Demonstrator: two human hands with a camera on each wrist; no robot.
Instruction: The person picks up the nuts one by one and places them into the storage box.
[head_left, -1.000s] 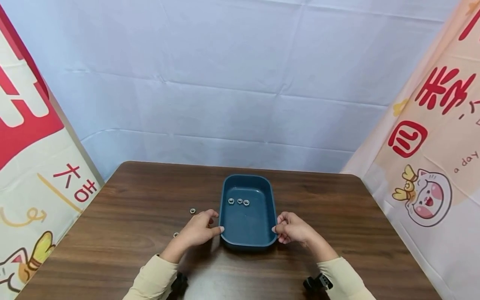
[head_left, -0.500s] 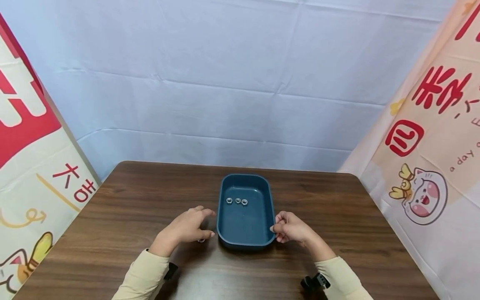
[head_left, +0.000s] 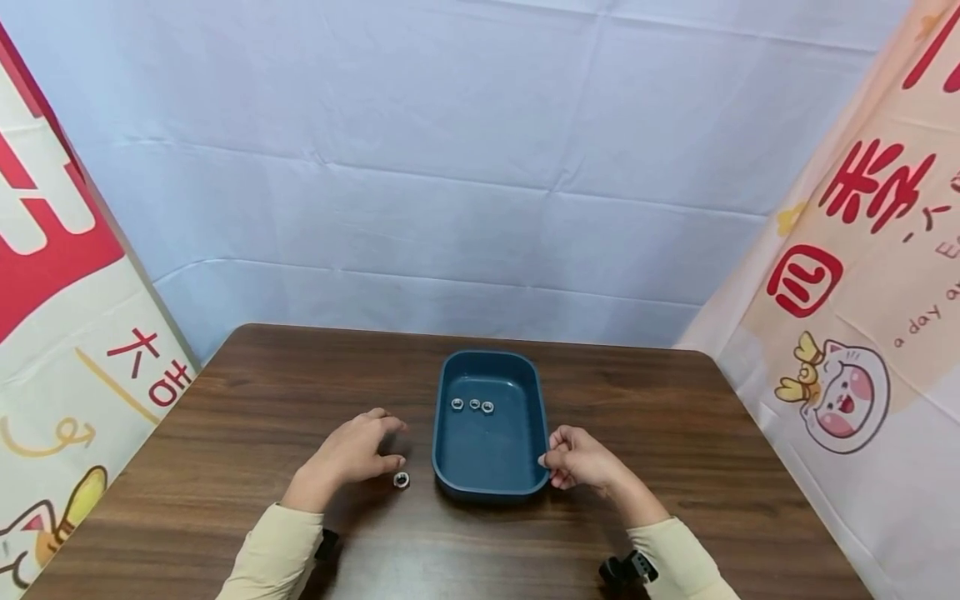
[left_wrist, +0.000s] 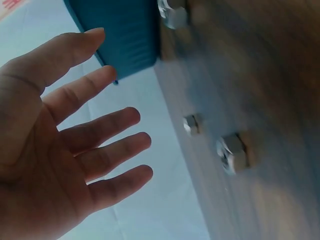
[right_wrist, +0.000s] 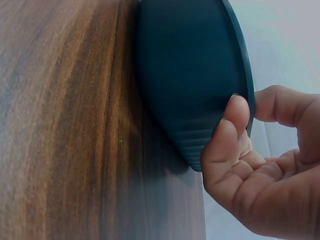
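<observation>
A blue rectangular tray (head_left: 491,462) stands on the table, with a row of three metal nuts (head_left: 475,404) lying inside it. My right hand (head_left: 581,460) pinches the tray's right rim between thumb and fingers, as the right wrist view confirms. To the left of the tray, my left hand (head_left: 348,450) hovers over the table with spread fingers and nothing in them. Close to its thumb lies a loose nut (head_left: 401,480). Below that hand, the left wrist view has a larger nut (left_wrist: 232,153) and a smaller nut (left_wrist: 190,125), both hidden by the hand from the head camera.
The brown wooden table (head_left: 675,433) extends around the tray on all sides. Behind it hangs a pale cloth (head_left: 450,208). Printed banners flank the table, the left banner (head_left: 67,375) and the right banner (head_left: 847,333).
My left hand has let go of the tray's left rim and moved left, leaving a nut visible beside its thumb. The right hand keeps its hold on the rim.
</observation>
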